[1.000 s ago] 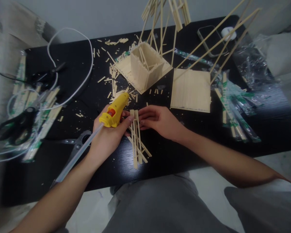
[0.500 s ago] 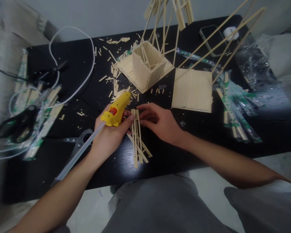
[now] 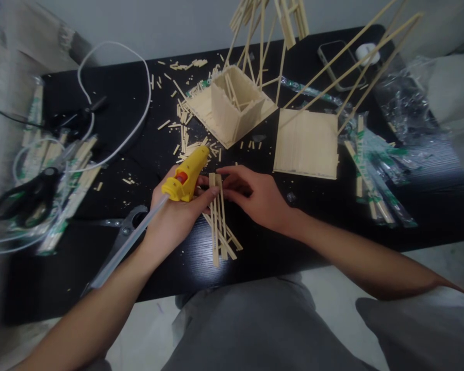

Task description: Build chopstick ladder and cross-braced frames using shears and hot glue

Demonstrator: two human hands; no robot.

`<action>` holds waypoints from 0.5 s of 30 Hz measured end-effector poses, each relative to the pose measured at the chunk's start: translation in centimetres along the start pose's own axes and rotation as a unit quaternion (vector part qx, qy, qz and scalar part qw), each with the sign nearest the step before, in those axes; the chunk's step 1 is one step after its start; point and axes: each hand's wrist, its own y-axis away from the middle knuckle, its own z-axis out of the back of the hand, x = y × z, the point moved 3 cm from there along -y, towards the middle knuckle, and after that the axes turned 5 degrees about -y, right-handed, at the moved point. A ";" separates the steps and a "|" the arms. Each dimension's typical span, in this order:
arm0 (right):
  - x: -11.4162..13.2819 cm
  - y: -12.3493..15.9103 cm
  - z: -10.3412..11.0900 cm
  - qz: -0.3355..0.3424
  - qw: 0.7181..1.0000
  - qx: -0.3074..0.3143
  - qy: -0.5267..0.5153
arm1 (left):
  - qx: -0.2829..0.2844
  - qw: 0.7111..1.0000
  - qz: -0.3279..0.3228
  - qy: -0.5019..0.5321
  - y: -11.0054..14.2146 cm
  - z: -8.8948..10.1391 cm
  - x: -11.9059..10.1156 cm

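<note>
Against a plain grey wall, one black wood-grained table. At its far middle, an open-topped box of pale wooden sticks, upright on a flat pale wooden base, with tall slender sticks behind. Just right of it, a flat square panel of pale wood, long thin sticks slanting up over it. Along the left end, pale sticks in clear and green wrapping; at the right, similar wrapped packs, near crumpled clear plastic. Farther back on the left, a looped white cable.

Near the front edge, hands close together at a narrow frame of crossed pale wooden strips. With the left hand, a clamp on its far end, thumb on top; with the right hand, curled fingertips at the right-hand strip, impossible to tell whether pinching or merely touching. Over the left hand, a yellow plastic glue gun, its long translucent glue stick along the forearm. At left, black-handled scissors across the wrapped sticks. Far right, a dark rectangular phone with a pale rim, beside a small rounded white object. Near the base, scattered short offcuts of pale wood.
</note>
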 end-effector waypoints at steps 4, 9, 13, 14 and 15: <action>0.0 0.0 0.0 0.000 1.000 -0.001 0.000 | 0.007 1.000 -0.006 -0.001 -0.1 0.1 0.2; 0.1 0.0 0.0 0.003 1.000 -0.002 0.014 | 0.011 1.000 -0.001 0.011 -0.3 0.2 0.4; 0.3 0.0 0.0 0.002 1.000 0.003 0.003 | 0.012 1.000 0.004 0.018 -0.3 0.2 0.4; 0.3 0.0 0.0 -0.002 1.000 0.004 -0.006 | 0.012 1.000 0.002 0.015 -0.3 0.2 0.3; 0.3 0.0 0.0 -0.006 1.000 0.004 -0.016 | 0.013 1.000 0.001 0.010 -0.3 0.3 0.3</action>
